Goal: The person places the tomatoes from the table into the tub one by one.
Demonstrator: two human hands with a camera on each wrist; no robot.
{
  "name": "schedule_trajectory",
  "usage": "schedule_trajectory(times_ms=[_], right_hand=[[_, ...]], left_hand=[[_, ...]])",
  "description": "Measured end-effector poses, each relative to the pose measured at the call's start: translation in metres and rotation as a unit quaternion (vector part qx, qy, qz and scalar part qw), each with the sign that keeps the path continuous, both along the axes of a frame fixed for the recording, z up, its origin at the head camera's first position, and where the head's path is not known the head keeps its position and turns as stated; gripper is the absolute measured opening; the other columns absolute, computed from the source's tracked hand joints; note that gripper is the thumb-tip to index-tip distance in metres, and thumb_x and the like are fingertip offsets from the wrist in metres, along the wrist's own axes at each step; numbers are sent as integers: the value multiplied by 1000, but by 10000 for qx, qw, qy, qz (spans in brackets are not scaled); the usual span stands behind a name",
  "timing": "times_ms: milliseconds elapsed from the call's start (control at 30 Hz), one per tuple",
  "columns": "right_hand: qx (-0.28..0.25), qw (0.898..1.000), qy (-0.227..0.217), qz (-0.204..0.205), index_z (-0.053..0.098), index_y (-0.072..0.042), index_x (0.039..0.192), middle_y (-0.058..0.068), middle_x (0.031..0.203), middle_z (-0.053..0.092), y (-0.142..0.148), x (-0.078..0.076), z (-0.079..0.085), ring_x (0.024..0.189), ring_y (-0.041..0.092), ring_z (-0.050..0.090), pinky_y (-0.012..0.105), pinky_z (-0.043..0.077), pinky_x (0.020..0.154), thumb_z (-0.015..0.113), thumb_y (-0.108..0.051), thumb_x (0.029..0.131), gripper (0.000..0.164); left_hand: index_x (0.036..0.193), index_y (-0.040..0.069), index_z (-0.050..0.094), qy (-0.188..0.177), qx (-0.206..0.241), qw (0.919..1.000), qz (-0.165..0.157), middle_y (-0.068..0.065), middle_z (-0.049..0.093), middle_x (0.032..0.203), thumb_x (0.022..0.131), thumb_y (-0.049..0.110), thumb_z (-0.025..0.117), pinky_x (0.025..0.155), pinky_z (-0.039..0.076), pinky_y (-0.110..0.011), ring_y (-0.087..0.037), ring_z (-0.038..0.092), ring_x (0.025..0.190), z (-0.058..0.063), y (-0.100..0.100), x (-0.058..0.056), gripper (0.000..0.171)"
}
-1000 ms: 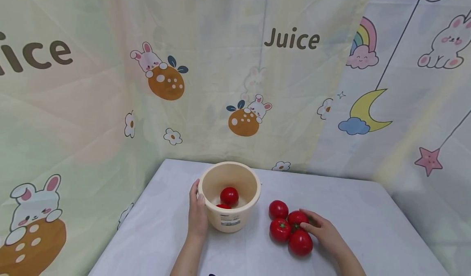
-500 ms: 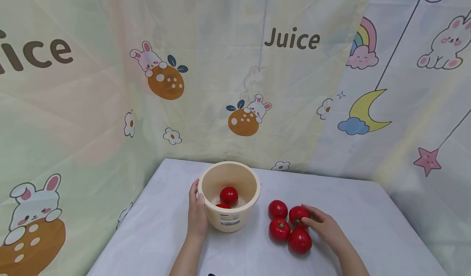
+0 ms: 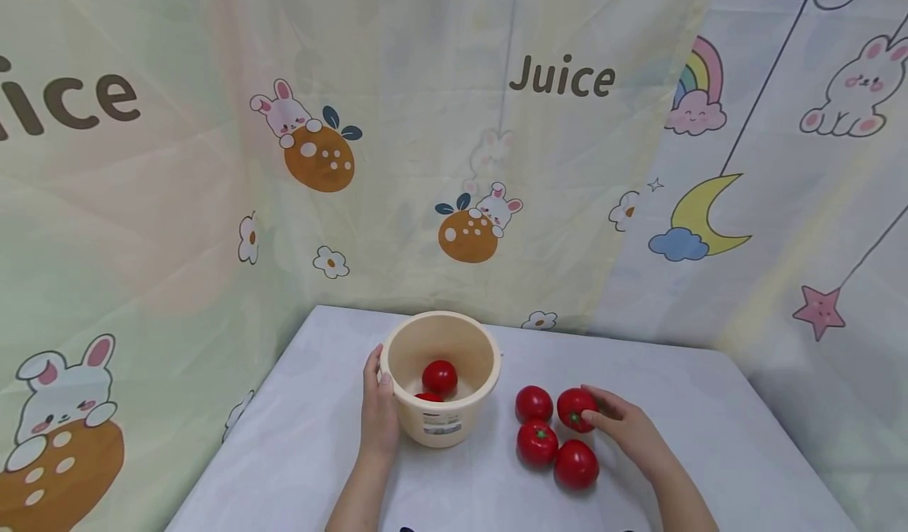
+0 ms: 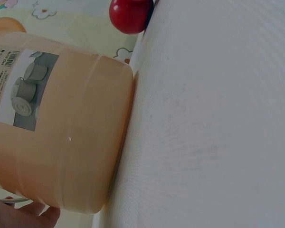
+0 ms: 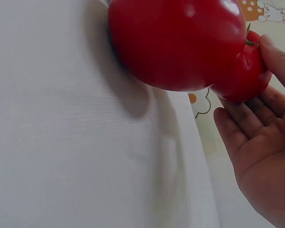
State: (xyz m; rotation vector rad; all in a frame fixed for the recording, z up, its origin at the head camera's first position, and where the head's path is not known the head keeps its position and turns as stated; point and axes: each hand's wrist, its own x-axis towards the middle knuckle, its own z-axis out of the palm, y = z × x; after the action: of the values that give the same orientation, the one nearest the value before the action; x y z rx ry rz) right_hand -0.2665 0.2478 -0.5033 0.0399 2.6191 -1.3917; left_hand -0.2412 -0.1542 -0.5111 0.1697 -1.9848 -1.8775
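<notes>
A cream plastic bucket point(image 3: 440, 335) stands upright on the table, holding two red tomatoes: one tomato point(image 3: 440, 377) is in full view, while the front rim hides most of the other tomato point(image 3: 429, 397). My left hand point(image 3: 379, 422) grips the bucket's left side near the rim; its fingers also show at the lower left of the left wrist view. To the right, my right hand point(image 3: 627, 429) pinches a tomato point(image 3: 571, 406) between thumb and fingers, with its green stem point(image 5: 249, 38) visible. Beside it sit three more tomatoes, including a near one point(image 3: 576, 465) and a left one point(image 3: 537, 444).
A white cloth covers the table point(image 3: 681, 406). Close behind its back edge hangs a printed curtain point(image 3: 397, 225), which also runs along both sides. The bucket carries a paper label point(image 4: 26, 85). A small dark object point(image 3: 407, 529) peeks in at the bottom edge.
My right hand has drawn its tomato slightly away from the group, toward the back, and its stem has turned. My left hand and the bucket stay in place.
</notes>
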Motion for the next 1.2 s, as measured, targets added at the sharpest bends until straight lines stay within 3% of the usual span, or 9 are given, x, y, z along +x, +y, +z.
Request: schedule_trajectory(times_ms=[667,1200], right_hand=[[63,9997,212,134,45,-27,148,12,146,51,-6,-4,32,136,38,45,53,52,99,71,-60,79,80],[-49,9979,501,401,43,-29,149,12,147,49,-9,-10,60,136,37,45,53,53,97,73,-53,81,78]], left_hand=[[149,45,27,-82,-5,10000,-16,13,33,156,101,42,33,114,34,-59,-20,34,146,0,-2,-1,49],[154,32,26,102,2,9999,-65,13,35,155,102,47,32,115,31,-61,-20,36,145,-3,-2,-1,55]])
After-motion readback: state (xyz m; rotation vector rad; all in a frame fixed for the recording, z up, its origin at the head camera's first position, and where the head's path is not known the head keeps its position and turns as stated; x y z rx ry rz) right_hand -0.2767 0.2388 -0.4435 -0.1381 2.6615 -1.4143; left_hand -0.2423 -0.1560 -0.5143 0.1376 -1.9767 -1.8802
